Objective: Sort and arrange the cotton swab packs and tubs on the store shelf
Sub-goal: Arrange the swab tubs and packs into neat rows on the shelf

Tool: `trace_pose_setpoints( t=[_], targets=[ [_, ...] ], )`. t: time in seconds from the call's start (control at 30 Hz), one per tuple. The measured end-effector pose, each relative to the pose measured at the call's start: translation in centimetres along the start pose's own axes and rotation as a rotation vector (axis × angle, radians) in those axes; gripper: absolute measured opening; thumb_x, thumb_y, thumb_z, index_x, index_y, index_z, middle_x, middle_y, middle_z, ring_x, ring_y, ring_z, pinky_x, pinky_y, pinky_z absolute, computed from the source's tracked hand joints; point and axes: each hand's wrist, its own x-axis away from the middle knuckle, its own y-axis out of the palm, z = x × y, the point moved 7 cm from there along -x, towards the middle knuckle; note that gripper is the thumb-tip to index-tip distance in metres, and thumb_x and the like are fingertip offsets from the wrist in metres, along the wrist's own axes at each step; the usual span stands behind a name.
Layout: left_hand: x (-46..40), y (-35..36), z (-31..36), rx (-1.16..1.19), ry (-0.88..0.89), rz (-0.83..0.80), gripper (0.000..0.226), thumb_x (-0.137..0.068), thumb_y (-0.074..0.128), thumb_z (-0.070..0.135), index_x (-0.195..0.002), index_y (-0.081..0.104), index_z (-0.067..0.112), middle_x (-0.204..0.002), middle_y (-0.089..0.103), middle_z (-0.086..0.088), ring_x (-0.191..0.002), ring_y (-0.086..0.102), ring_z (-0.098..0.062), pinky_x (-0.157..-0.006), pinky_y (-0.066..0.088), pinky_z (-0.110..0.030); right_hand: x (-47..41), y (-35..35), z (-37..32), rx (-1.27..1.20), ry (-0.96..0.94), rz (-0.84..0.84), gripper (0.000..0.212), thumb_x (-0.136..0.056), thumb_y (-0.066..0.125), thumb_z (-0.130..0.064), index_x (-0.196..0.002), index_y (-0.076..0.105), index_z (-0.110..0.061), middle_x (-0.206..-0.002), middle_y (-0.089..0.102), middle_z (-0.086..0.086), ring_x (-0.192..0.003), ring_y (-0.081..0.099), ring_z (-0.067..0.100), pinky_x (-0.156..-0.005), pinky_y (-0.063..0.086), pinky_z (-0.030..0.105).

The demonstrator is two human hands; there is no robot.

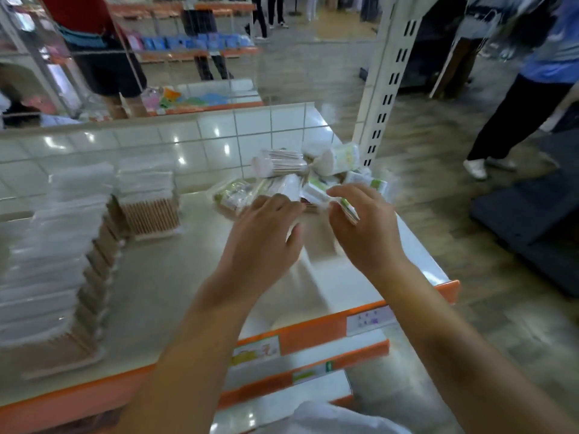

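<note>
Left hand (266, 227): fingers curled at a white pack (289, 187) — actual hold obscured by blur.
Right hand (363, 223): a green-edged pack (347, 208) is pinched — print unreadable.

At twelve o'clock we saw a mirror panel (156, 73) reflecting store aisles. At one o'clock a white slotted upright post (388, 89) stood at the shelf's end. At three o'clock a person in black trousers (513, 120) and white shoes (474, 168) walked the tiled floor (438, 189), near a dark platform (529, 220). Orange price strips (313, 336) ran at six o'clock.
</note>
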Motion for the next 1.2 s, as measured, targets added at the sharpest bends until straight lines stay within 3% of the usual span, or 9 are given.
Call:
trace_pose_setpoints(
  t=[0.1, 0.27, 0.43, 0.63, 0.77, 0.97, 1.1, 1.2],
  targets=[
    [-1.7, 2.0, 0.4, 0.0, -0.021, -0.027, 0.039, -0.079, 0.037, 0.029, -0.091, 0.067, 0.007, -0.083, 0.064, -0.009, -0.08, 0.061, -0.033, -0.065, 0.052, -0.044, -0.1, -1.2, 3.4, -0.004, 0.106, 0.049, 0.02, -0.082, 0.057, -0.011, -0.097, 0.068, -0.005, -0.097, 0.068, 0.009, -0.09, 0.062, 0.03, -0.077, 0.045, 0.029],
    [-4.4, 4.4, -0.3, 0.0, -0.292, -0.104, 0.039, -0.092, 0.047, 0.044, -0.115, 0.06, 0.015, -0.107, 0.065, -0.006, -0.103, 0.057, -0.027, -0.08, 0.042, -0.034, -0.4, -1.3, 7.6, 0.007, 0.226, 0.048, 0.018, -0.083, 0.059, -0.001, -0.098, 0.068, -0.005, -0.098, 0.069, 0.01, -0.091, 0.062, 0.029, -0.078, 0.041, 0.025],
    [-6.1, 6.0, -0.6, 0.029, -0.371, -0.148, 0.038, -0.093, 0.047, 0.04, -0.119, 0.056, 0.013, -0.104, 0.065, -0.007, -0.102, 0.056, -0.028, -0.08, 0.042, -0.035, -0.7, -0.6, 8.4, 0.027, 0.252, -0.014, 0.019, -0.085, 0.061, -0.01, -0.103, 0.067, -0.005, -0.101, 0.068, 0.009, -0.095, 0.061, 0.026, -0.076, 0.038, 0.022],
    [-6.4, 6.2, -1.0, 0.022, -0.392, -0.141, 0.032, -0.092, 0.047, 0.033, -0.114, 0.059, 0.014, -0.1, 0.065, -0.008, -0.1, 0.055, -0.03, -0.083, 0.045, -0.037, -1.5, 1.7, 7.9, 0.093, 0.253, -0.202, 0.031, -0.088, 0.058, -0.034, -0.108, 0.062, -0.011, -0.1, 0.062, 0.008, -0.092, 0.055, 0.024, -0.071, 0.04, 0.032],
    [-6.6, 7.0, -1.0, -0.027, -0.453, -0.186, 0.04, -0.093, 0.042, 0.046, -0.099, 0.064, 0.013, -0.099, 0.064, -0.006, -0.104, 0.051, -0.029, -0.086, 0.04, -0.038, -1.6, 2.2, 8.0, 0.083, 0.224, -0.207, 0.023, -0.089, 0.055, -0.032, -0.088, 0.063, -0.01, -0.087, 0.061, 0.006, -0.08, 0.054, 0.023, -0.064, 0.039, 0.033],
    [-7.0, 9.2, -0.7, -0.151, -0.558, -0.306, 0.065, -0.087, 0.032, 0.066, -0.099, 0.07, 0.015, -0.119, 0.056, -0.002, -0.115, 0.035, -0.03, -0.093, 0.03, -0.046, -1.0, 1.9, 7.8, 0.013, 0.192, -0.228, 0.033, -0.084, 0.044, -0.036, -0.084, 0.065, -0.01, -0.081, 0.061, 0.005, -0.077, 0.052, 0.02, -0.063, 0.036, 0.031],
    [-7.2, 9.2, -0.1, -0.096, -0.566, -0.277, 0.057, -0.088, 0.039, 0.061, -0.096, 0.066, 0.012, -0.118, 0.055, -0.005, -0.116, 0.032, -0.03, -0.098, 0.027, -0.048, -0.6, 1.3, 8.4, -0.058, 0.163, -0.202, 0.014, -0.088, 0.057, -0.017, -0.092, 0.068, -0.009, -0.085, 0.064, 0.006, -0.08, 0.055, 0.02, -0.067, 0.04, 0.03],
    [-7.1, 9.0, 0.3, -0.035, -0.571, -0.232, 0.045, -0.088, 0.046, 0.052, -0.09, 0.065, 0.011, -0.113, 0.056, -0.002, -0.115, 0.032, -0.027, -0.098, 0.026, -0.048, -0.4, 1.0, 8.3, -0.088, 0.137, -0.179, 0.016, -0.087, 0.057, -0.021, -0.093, 0.068, -0.01, -0.083, 0.065, 0.004, -0.08, 0.056, 0.019, -0.068, 0.04, 0.028]
  ],
)
